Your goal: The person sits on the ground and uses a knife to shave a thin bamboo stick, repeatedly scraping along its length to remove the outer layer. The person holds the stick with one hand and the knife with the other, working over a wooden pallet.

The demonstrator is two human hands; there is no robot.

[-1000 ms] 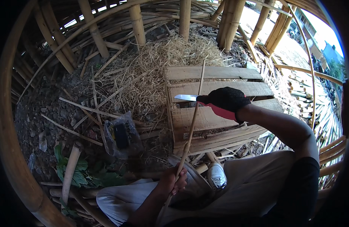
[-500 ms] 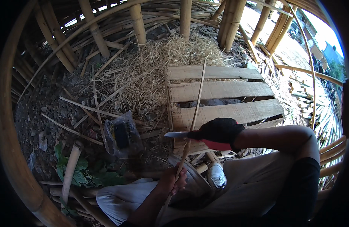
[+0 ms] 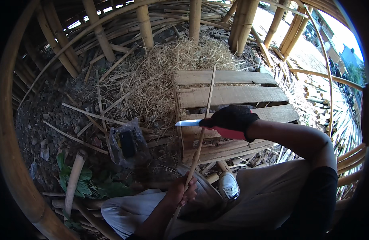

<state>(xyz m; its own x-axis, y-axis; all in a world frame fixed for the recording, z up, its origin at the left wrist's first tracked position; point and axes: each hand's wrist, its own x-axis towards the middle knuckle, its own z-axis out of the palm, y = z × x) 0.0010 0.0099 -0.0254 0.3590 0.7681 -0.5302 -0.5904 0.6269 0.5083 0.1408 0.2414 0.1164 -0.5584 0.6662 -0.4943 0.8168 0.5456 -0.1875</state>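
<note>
A long, thin bamboo strip (image 3: 199, 147) slants up from my lap, its far end over a slatted wooden crate (image 3: 232, 95). My bare left hand (image 3: 183, 191) is closed around the strip's lower part, above my left thigh. On my right hand (image 3: 232, 122) is a black and red glove. Its fingers are wrapped round a knife, whose handle they mostly hide. The knife's bright blade (image 3: 187, 123) points left and crosses the strip about midway along; whether its edge bites into the strip I cannot tell.
Pale shavings (image 3: 164, 84) are heaped beyond and left of the crate. A clear plastic bag (image 3: 142, 142) with a dark object lies on the stony ground. A cut bamboo pole (image 3: 75, 180) stands by green leaves (image 3: 86, 188). Bamboo posts (image 3: 144, 26) rise behind; split bamboo (image 3: 336, 128) lies right.
My right hand has slid farther up along the strip with the knife, away from my left hand. The left hand keeps its hold in nearly the same place.
</note>
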